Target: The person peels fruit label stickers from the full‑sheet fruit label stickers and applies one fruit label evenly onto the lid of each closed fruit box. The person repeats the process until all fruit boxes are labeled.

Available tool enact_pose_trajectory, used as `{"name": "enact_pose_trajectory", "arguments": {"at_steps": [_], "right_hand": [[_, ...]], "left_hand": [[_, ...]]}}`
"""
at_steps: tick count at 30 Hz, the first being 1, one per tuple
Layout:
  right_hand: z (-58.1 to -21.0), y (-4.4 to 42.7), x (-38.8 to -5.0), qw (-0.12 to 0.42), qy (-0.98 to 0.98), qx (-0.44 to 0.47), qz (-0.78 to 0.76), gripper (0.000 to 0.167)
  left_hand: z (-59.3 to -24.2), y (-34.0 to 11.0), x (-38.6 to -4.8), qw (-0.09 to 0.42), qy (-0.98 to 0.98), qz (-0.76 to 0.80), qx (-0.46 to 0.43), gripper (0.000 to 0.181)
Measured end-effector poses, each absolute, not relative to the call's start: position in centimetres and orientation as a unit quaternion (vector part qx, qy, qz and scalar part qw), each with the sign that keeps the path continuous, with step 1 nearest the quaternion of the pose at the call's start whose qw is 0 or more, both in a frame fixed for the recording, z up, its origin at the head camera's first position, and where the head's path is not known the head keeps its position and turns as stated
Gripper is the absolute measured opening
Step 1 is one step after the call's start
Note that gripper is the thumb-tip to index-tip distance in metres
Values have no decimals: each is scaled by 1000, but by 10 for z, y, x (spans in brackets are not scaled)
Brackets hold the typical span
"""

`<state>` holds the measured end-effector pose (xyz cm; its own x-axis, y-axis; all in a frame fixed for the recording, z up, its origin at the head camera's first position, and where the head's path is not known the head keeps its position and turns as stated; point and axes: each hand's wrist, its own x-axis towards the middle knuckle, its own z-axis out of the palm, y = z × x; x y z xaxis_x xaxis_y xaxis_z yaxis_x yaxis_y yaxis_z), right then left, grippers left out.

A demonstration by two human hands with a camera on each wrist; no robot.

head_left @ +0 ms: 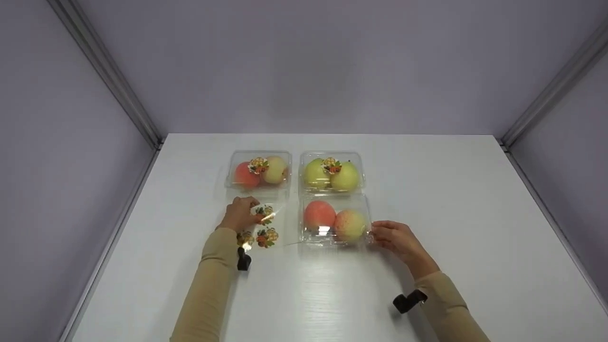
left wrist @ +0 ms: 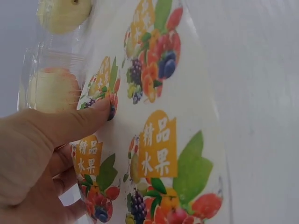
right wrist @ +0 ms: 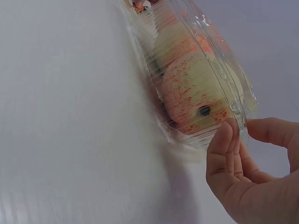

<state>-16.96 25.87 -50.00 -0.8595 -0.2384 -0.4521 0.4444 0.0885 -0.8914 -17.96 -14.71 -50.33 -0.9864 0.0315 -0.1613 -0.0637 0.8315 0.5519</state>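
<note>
My left hand pinches the left edge of a clear sheet of fruit stickers, its thumb on the printed face and its other fingers behind. Several round fruit prints with orange labels show on the sheet. To its right stands a lidded clear plastic box with a red fruit and a speckled yellow-pink fruit inside. At that box's right side, my right hand pinches the rim between thumb and fingers. No sticker shows on this box's lid.
Behind the sheet is a clear box with a red and a pale fruit, a sticker on its lid. Beside it, a stickered box holds two green fruits. Walls enclose the white table at the back and sides.
</note>
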Motion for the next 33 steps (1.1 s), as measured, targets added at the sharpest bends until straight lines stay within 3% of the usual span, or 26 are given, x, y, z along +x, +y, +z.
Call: {"name": "enact_pose_trajectory", "arguments": {"at_steps": [4, 15, 33], "right_hand": [[-500, 259, -170, 253, 690, 76, -673, 41], [-497, 261, -170, 252, 689, 76, -675, 39], [-489, 270, -172, 239, 717, 74, -651, 36]], "left_hand": [[-496, -146, -180, 90, 950, 299, -1, 43], [-466, -134, -177, 92, 945, 314, 7, 23], [-413, -121, -161, 71, 953, 294, 21, 20]]}}
